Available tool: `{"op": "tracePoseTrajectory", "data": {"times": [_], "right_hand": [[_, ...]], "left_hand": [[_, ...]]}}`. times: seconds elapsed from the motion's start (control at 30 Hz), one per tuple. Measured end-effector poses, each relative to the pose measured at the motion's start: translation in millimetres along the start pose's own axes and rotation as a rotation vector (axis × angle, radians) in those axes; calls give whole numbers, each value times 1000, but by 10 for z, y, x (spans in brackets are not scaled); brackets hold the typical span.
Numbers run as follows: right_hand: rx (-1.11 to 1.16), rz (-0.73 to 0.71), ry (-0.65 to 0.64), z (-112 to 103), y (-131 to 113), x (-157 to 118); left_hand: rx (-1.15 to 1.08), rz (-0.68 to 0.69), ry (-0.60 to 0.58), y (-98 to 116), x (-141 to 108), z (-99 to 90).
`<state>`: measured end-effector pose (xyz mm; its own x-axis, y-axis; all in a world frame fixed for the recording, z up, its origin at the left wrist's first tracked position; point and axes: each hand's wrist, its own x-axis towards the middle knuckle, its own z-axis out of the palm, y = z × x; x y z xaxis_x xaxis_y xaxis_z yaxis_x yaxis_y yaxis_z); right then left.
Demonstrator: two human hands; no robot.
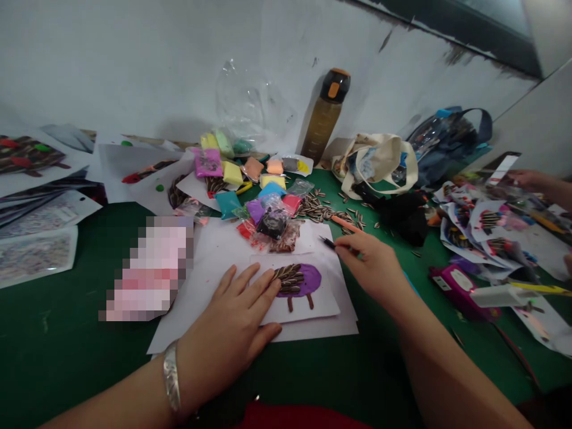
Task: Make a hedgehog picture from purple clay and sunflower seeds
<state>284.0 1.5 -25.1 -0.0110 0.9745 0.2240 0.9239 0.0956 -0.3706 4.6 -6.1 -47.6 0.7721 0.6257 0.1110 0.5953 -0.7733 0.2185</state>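
Green tabletop (67, 363) across the lower view, scuffed white wall (134, 65) behind it. Along the wall, a crumpled clear plastic bag (250, 101), an upright brown water bottle (325, 122) with a black and orange cap, a canvas tote bag (379, 164) and a dark blue bag (447, 146). Heaped printed sheets (482, 232) on the right, with another person's hand (529, 179) at their far edge and a magenta box (460, 292) just in front. More printed sheets (27, 155) on the left, and a pixelated patch (147, 268) hiding whatever lies beside the central paper.

Mid-table, a large white paper sheet (201, 280) under a smaller white card (308, 304), the card lying directly in front of the person. On the card, a purple clay blob (308, 280) with two brown clay legs (298, 304) and overlapping rows of sunflower seeds (288, 277) along its left side. Beyond the paper, bright packets of modelling clay (250, 185) and a loose pile of seeds (326, 210).

Left hand (235, 316) flat on the paper and card, fingers spread apart, fingertips just beside the seed rows; silver bangle (171, 375) on the wrist. Right hand (369, 268) just off the card's upper right corner, thumb and fingers pinched together on a slim dark-tipped tool (328, 242), its exact kind too small to tell.
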Motion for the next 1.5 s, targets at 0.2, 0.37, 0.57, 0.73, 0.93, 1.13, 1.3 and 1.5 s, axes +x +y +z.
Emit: {"op": "tracePoseTrajectory", "data": {"times": [0.2, 0.37, 0.57, 0.73, 0.93, 1.13, 1.3, 1.5], "right_hand": [[-322, 245, -154, -54, 252, 103], [-242, 305, -213, -10, 261, 163], [-114, 235, -236, 9, 362, 191], [-47, 212, 18, -36, 159, 88], [430, -26, -265, -128, -271, -93], [359, -70, -385, -48, -379, -140], [272, -100, -317, -6, -402, -156], [235, -138, -248, 98, -415, -271]], "left_hand": [[18, 7, -13, 5, 2, -10], [22, 8, -20, 5, 10, -16], [23, 8, -19, 9, 18, -16], [26, 13, -3, -2, 13, -3], [18, 9, -2, -6, 1, 15], [32, 18, -12, -8, -3, 11], [18, 22, -7, -12, 7, 16], [-20, 4, 18, -2, -7, 14]]}}
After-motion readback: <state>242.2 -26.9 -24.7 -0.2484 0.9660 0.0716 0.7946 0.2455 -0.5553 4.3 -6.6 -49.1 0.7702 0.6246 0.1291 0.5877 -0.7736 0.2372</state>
